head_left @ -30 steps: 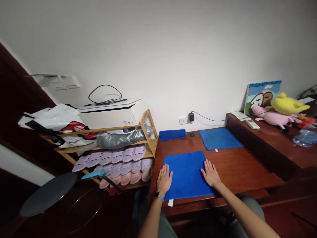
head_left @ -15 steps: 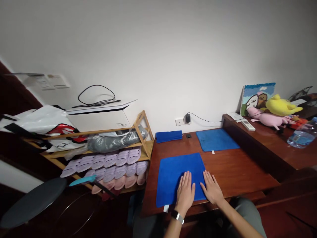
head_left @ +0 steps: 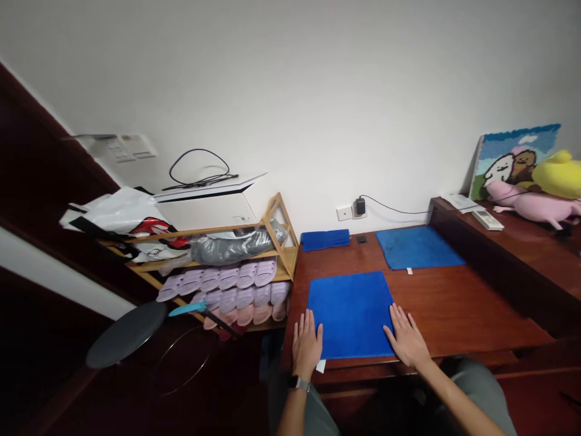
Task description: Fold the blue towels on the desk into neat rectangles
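A bright blue cloth (head_left: 351, 315) lies flat on the brown wooden desk (head_left: 454, 315), its white tag hanging at the near left corner. My left hand (head_left: 307, 346) rests flat at the cloth's left edge, fingers stretched out. At its right edge lies my right hand (head_left: 407, 337), palm down with the fingers a little apart; the fingertips touch the border. Neither hand grips anything. Farther back on the desk are a folded blue cloth (head_left: 325, 240) by the wall and a second spread blue cloth (head_left: 417, 247) with a darker patch.
Left of the desk stands a wooden rack (head_left: 285, 266) with lilac and pink slippers (head_left: 245, 275) and a white box (head_left: 209, 209) on top. On the raised right-hand surface are a remote control (head_left: 488, 219), a pink plush toy (head_left: 531, 203) and a picture (head_left: 512, 157). A charger (head_left: 361, 206) is plugged into the wall.
My left hand has moved from the middle of the cloth to its left edge. My right hand stays at the right edge. The view has turned left.
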`<state>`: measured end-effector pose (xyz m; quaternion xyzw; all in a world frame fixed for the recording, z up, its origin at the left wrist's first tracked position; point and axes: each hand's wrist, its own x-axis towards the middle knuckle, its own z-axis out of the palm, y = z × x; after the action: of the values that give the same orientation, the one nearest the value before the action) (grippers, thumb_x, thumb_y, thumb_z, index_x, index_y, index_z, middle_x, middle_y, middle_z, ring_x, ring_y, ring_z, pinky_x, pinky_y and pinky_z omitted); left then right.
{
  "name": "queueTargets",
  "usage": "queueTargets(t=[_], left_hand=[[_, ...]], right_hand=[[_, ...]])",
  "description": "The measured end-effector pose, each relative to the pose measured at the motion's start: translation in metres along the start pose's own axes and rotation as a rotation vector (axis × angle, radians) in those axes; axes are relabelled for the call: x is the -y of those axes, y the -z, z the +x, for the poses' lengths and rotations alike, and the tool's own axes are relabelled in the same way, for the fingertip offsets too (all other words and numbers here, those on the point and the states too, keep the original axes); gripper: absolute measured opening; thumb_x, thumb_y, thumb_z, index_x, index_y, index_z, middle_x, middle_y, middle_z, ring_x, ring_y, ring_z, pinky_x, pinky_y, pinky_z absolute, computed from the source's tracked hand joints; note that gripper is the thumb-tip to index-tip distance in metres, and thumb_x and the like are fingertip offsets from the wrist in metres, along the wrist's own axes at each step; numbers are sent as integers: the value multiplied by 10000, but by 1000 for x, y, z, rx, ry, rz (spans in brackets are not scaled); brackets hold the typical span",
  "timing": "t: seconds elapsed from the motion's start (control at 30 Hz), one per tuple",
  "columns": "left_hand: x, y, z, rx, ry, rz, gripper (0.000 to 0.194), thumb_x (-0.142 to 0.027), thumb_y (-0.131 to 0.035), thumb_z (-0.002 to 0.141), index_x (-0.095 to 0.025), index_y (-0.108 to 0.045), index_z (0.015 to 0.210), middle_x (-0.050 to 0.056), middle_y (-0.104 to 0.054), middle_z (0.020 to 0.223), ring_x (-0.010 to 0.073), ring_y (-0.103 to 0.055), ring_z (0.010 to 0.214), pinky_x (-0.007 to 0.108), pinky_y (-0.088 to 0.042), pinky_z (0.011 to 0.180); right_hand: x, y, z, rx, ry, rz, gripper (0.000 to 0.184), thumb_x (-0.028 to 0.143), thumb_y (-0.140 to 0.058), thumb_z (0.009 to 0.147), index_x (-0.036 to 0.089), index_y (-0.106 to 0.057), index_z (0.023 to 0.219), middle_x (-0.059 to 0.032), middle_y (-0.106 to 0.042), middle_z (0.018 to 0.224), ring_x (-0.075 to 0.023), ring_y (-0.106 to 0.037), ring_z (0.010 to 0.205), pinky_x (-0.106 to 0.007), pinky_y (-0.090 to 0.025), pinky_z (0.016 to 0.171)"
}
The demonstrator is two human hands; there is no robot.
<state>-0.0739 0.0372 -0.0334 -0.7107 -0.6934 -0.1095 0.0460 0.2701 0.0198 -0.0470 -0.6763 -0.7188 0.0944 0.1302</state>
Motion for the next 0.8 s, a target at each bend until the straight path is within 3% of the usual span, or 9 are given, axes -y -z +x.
queueTargets(t=[0.1,0.33,0.47,0.67,0.8], left_hand=[[11,-5,-3,-18,-2,17,645,-469,-246,1082,-134,-335,1626,118,-388,1665,264,-358,1549,495,-308,1279],[9,-15,-2,-53,0,-3,641,-469,-265,1076,-171,-298,1643,109,-400,1660,271,-368,1544,499,-312,1274],[10,-17,-4,-45,14,3,642,-464,-272,1069,-168,-318,1637,109,-398,1660,278,-360,1547,502,-314,1273],[8,-13,-7,-47,26,26,656,-485,-244,1074,-134,-368,1613,111,-389,1662,271,-362,1547,508,-298,1281],[-1,-3,13,-81,-36,12,644,-472,-242,1080,-147,-339,1627,105,-381,1672,269,-342,1558,505,-293,1282]], right_hand=[[-1,-1,1,2,-3,-5,824,628,-213,1036,88,-223,1659,-111,-254,1719,-258,-186,1603,-467,-122,1314],[7,8,8,99,-70,-30,819,625,-187,1029,103,-229,1659,-98,-237,1724,-248,-172,1607,-462,-120,1310],[20,18,25,66,-65,-42,827,627,-139,1032,96,-202,1663,-78,-203,1732,-236,-134,1614,-448,-76,1314],[27,15,57,93,-106,-60,796,568,-180,1042,65,-188,1659,-92,-182,1735,-240,-118,1616,-439,-62,1312],[23,9,62,82,-105,-42,801,581,-188,1041,79,-165,1665,-79,-148,1742,-239,-107,1617,-432,-55,1313]])
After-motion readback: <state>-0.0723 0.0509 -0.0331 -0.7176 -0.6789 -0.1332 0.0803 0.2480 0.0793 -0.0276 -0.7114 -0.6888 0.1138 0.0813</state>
